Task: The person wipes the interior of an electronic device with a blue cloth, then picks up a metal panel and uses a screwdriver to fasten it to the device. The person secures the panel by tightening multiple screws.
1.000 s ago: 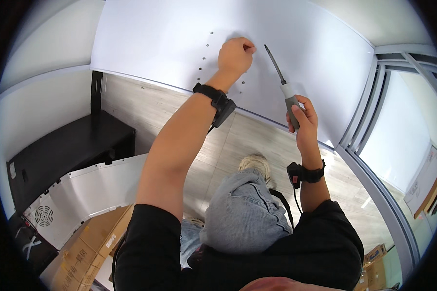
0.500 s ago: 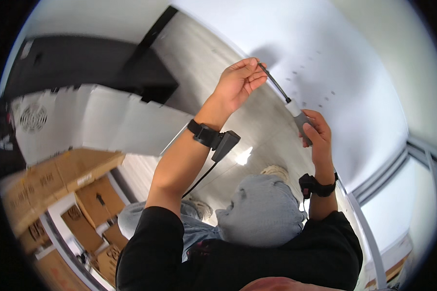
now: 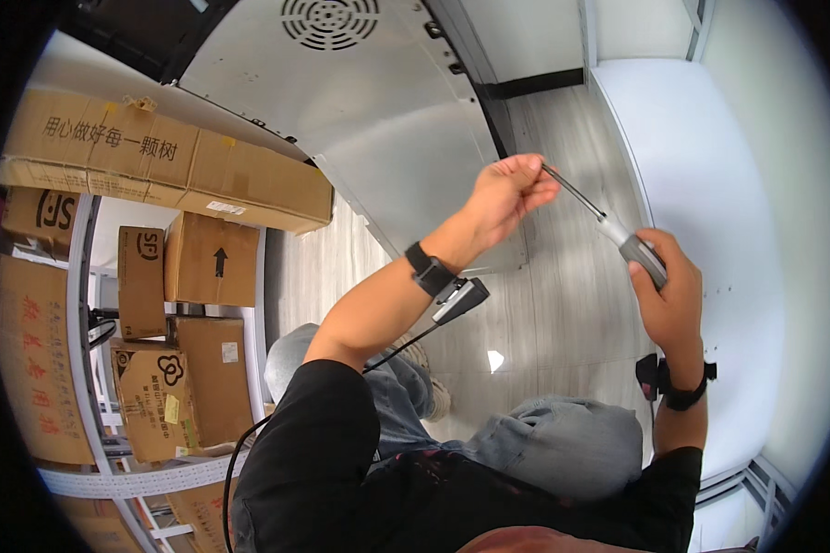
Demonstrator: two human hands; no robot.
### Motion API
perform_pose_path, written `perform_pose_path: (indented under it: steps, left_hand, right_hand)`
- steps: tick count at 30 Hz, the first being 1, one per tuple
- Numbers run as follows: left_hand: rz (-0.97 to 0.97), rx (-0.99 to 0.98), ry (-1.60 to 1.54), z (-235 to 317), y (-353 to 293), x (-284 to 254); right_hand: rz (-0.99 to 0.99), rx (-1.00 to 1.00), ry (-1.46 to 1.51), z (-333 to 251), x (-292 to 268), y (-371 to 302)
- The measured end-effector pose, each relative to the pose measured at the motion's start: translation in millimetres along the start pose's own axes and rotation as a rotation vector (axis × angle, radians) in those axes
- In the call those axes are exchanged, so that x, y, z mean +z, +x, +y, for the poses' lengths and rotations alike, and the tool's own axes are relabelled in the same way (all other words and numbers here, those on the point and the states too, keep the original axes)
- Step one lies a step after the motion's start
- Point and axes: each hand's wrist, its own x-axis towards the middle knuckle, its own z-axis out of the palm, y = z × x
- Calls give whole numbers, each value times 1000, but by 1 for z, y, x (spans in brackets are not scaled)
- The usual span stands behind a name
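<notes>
Right hand [image 3: 670,290] is clamping screwdriver [image 3: 619,234]; left hand [image 3: 507,198] is pinching its tip. Hands apart, screwdriver spanning between, over floor [image 3: 567,276]. Probably prepping tip; next move's likely calling for steady alignment.

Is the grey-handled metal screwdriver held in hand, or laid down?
Held: the right hand grips the screwdriver by its grey handle; the left hand is at its tip.

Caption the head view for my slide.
Right hand holds a screwdriver by its handle, left hand at its tip.
</notes>
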Motion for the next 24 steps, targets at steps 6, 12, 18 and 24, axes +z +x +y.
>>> perform_pose_path:
  steps: [6,12,18,24]
  left_hand:
    - [-78,123,-84,82,-18,-3]
    - [-144,164,-281,115,2,-20]
    - [-195,153,-391,112,30,-49]
    - [-138,159,-307,122,28,-46]
  right_hand:
    - [-4,-57,-152,-85,9,36]
    - [79,-152,-179,-138,54,49]
    - [216,-132,-251,-163,114,59]
    - [458,-121,-88,-134,161,49]
